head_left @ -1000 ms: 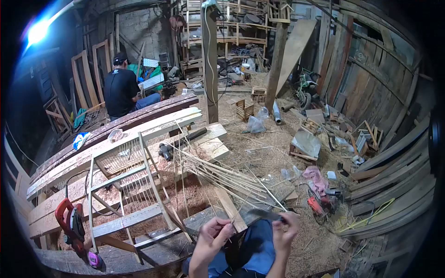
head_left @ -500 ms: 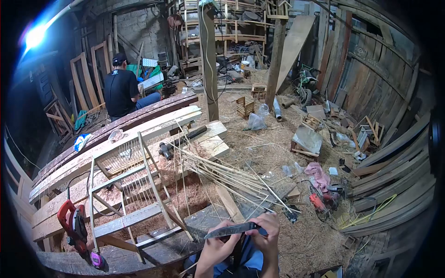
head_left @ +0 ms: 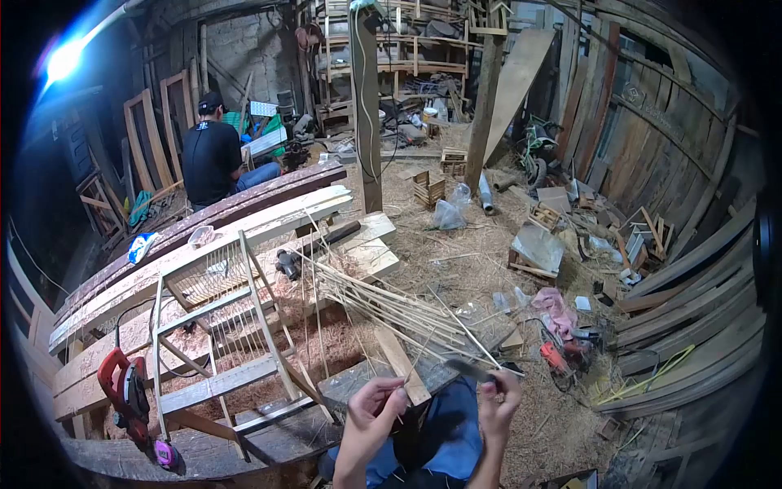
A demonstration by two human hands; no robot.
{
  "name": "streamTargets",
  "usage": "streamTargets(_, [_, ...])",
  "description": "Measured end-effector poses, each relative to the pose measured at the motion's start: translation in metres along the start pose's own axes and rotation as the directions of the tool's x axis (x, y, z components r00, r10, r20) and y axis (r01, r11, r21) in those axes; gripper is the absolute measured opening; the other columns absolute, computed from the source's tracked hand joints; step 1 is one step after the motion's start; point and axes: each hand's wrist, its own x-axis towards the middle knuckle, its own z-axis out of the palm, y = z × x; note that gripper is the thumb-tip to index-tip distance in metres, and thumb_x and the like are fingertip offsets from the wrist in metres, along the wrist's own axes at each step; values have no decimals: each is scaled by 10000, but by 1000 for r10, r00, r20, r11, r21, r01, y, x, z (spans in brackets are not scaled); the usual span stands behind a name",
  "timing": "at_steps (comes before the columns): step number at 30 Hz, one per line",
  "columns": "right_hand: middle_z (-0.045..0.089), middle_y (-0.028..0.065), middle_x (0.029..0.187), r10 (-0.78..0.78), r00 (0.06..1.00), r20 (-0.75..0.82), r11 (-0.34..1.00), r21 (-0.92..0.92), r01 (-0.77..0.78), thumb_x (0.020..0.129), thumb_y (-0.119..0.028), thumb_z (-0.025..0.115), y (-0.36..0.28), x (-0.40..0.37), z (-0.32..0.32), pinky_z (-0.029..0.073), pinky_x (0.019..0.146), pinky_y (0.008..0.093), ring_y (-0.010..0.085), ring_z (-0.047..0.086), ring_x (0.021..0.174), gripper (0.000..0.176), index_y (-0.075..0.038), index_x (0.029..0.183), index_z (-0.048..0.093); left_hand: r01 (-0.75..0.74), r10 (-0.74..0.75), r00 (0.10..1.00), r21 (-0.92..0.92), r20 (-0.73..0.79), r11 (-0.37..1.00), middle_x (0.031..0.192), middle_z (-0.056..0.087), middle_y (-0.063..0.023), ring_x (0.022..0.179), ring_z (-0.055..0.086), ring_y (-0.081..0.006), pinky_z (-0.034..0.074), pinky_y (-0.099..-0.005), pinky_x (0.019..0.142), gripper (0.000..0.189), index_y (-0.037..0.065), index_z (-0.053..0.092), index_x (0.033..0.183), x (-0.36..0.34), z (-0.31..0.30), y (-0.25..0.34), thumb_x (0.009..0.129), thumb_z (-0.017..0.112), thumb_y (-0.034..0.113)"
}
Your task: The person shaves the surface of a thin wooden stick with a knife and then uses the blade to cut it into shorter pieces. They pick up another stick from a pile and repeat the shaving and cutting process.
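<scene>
Wooden frame [head_left: 220,326] leftward; pinched one bamboo sliver [head_left: 408,381] in left grip [head_left: 375,407], clenched one knife [head_left: 468,371] in right grip [head_left: 498,393].

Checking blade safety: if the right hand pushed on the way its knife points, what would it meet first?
Likely the thin stick pinched by the left hand, just beyond the knife tip; depth is unclear, so the right hand could pass over it.
</scene>
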Motion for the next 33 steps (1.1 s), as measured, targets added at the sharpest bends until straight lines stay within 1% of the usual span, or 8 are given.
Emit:
streamTargets(1, [614, 70, 828, -128, 992, -11, 992, 11, 128, 895, -494, 731, -16, 1, 13, 437, 647, 334, 223, 569, 710, 462, -34, 932, 700, 32, -31, 999, -11, 31, 999, 880, 662, -13, 792, 590, -52, 449, -202, 664, 212, -13, 651, 1184, 1, 2, -4, 1005, 629, 100])
streamTargets(3, [640, 77, 788, -204, 969, 136, 979, 49, 199, 866, -471, 761, -38, 2, 26, 444, 653, 358, 251, 590, 689, 441, -37, 918, 704, 58, -57, 997, -12, 57, 998, 876, 661, -13, 785, 583, -55, 442, -207, 654, 254, -12, 646, 1231, 2, 1, -7, 1012, 625, 117])
streamTargets(6, [641, 81, 764, -302, 929, 212, 953, 41, 300, 810, -413, 802, -48, -1, 44, 424, 648, 389, 283, 591, 681, 389, -45, 893, 707, 75, -59, 987, -107, 147, 991, 856, 652, -3, 764, 563, -53, 416, -208, 632, 323, -13, 645, 1291, -1, 1, -11, 1020, 628, 162])
streamTargets(16, [635, 68, 759, -337, 921, 195, 940, 6, 342, 795, -466, 784, -50, 1, 40, 410, 660, 381, 269, 592, 704, 435, -45, 884, 717, -54, 51, 992, 31, 113, 998, 852, 658, 2, 788, 585, -58, 494, -227, 720, 220, -51, 695, 1172, -8, 7, -13, 975, 622, 16])
streamTargets(18, [634, 64, 744, -290, 937, 194, 956, 5, 295, 784, -476, 785, -54, 2, 35, 404, 660, 378, 261, 592, 695, 444, -44, 871, 728, -40, 24, 992, 135, 123, 990, 843, 661, 3, 783, 578, -51, 488, -218, 705, 209, -58, 696, 1151, -10, 4, -17, 966, 639, 22])
streamTargets(22, [636, 55, 729, -321, 921, 222, 947, 85, 309, 777, -482, 786, -63, 4, 35, 399, 657, 378, 256, 583, 672, 448, -45, 863, 736, -108, 93, 982, 83, 165, 991, 844, 665, -4, 780, 574, -49, 486, -214, 698, 219, -55, 693, 1161, -11, 4, -13, 966, 640, 29])
streamTargets(30, [651, 41, 737, -336, 917, 214, 942, 44, 334, 777, -504, 782, -64, 1, 36, 393, 655, 377, 241, 589, 666, 451, -60, 833, 725, -31, 23, 992, 61, 128, 998, 903, 669, -8, 806, 575, -63, 491, -222, 725, 268, -21, 672, 1241, -15, 8, -13, 986, 607, 28])
streamTargets(33, [650, 35, 736, -335, 926, 175, 942, 63, 330, 773, -514, 781, -59, -1, 38, 394, 667, 374, 236, 593, 674, 459, -64, 847, 727, -25, 18, 995, 64, 102, 998, 998, 706, -41, 877, 622, -87, 505, -242, 761, 217, -41, 685, 1168, -16, 11, -13, 970, 630, 27])
